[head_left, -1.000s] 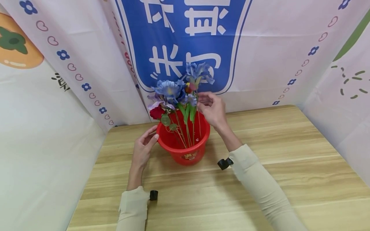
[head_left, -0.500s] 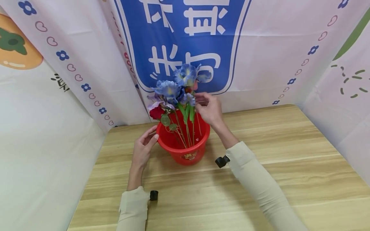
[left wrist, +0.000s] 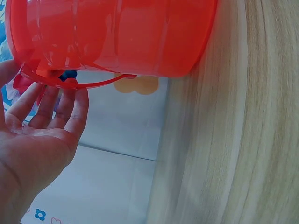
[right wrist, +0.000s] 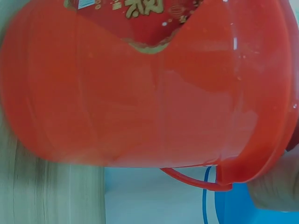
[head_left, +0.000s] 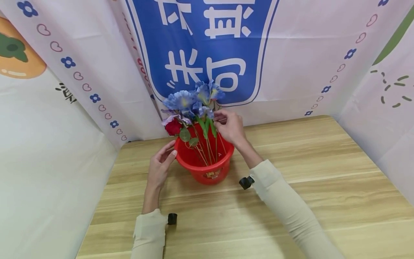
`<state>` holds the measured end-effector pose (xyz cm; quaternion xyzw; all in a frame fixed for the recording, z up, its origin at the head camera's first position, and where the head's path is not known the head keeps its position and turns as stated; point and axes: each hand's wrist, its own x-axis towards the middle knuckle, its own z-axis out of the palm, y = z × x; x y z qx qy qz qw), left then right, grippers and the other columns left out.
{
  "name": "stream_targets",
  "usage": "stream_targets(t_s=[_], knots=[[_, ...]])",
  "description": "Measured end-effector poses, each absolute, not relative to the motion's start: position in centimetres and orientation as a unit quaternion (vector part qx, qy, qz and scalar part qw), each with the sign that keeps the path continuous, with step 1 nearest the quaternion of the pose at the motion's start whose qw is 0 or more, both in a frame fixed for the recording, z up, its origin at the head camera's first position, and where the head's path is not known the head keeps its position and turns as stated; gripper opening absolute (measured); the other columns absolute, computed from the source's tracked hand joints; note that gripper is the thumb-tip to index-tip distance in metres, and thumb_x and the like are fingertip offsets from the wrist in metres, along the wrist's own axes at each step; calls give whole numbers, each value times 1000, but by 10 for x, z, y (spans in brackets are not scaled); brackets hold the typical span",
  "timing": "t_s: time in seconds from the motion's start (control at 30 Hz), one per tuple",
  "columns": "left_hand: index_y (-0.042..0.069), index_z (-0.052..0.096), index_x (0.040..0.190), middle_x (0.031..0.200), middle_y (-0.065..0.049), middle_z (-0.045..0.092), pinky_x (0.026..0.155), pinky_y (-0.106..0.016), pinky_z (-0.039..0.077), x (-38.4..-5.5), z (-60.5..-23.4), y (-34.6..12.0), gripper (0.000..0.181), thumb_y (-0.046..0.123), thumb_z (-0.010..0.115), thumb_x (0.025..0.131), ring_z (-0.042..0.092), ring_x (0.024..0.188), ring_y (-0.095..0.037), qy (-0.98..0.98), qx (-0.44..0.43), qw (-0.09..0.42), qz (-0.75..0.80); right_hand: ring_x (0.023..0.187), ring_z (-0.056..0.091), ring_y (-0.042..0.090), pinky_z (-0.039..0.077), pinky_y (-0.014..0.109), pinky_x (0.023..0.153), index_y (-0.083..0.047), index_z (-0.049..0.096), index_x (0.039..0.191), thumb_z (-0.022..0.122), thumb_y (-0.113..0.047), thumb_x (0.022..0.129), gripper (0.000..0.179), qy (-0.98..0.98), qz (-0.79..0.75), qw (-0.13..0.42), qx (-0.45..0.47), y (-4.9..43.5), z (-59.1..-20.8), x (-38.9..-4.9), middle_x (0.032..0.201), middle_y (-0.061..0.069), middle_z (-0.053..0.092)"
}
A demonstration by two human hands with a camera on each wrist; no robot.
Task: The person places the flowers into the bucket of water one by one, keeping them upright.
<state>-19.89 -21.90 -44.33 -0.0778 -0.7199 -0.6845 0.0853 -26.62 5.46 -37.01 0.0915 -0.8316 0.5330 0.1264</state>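
A red bucket [head_left: 211, 176] with a gold-lettered label stands upright, holding several artificial flowers on thin stems. Among these are a blue iris [head_left: 181, 101], a red rose [head_left: 173, 127] and a lilac bloom. My left hand [head_left: 158, 168] grips the bucket's left rim, and in the left wrist view its fingers lie behind the hanging bucket handle [left wrist: 103, 85]. On the other side, my right hand [head_left: 231, 128] pinches the stem of a second blue iris [head_left: 209, 92] above the rim. The right wrist view is mostly filled by the bucket's side, which hides the fingers.
The bucket stands toward the back of a wood-grain table [head_left: 207, 230]. Close behind it hangs a white cloth wall with a blue sign [head_left: 226, 46]. More white cloth [head_left: 58, 144] closes off the left and right sides.
My right hand has moved left and slightly down, bringing the pinched blue iris in against the other blooms. The left hand has stayed at the rim.
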Motion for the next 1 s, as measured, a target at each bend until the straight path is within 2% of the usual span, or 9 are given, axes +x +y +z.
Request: stream_targets(t_s=[0.27,0.47,1.0], knots=[[-1,60,149,148,-18,62,98,-17,59,-198,-442,-220,45,9,66,105,70,118,-10,-718,-76,82,-687,104,80,32,65,43,96,-4,76,127,74,-5,97,30,-833,532,127,85,56,-369,-262,112,15,81],[-1,59,149,149,-19,61,98,-17,59,-197,-441,-220,45,8,65,106,70,115,-5,-716,-79,80,-689,106,78,32,65,43,99,-4,76,128,74,-4,97,31,-820,552,127,82,60,-369,-260,113,15,80],[0,59,150,143,-20,64,100,-18,59,-197,-440,-222,45,11,65,107,69,116,-8,-718,-80,78,-687,110,76,32,63,42,102,-1,73,131,74,-5,97,34,-778,611,120,85,88,-373,-249,120,21,78]])
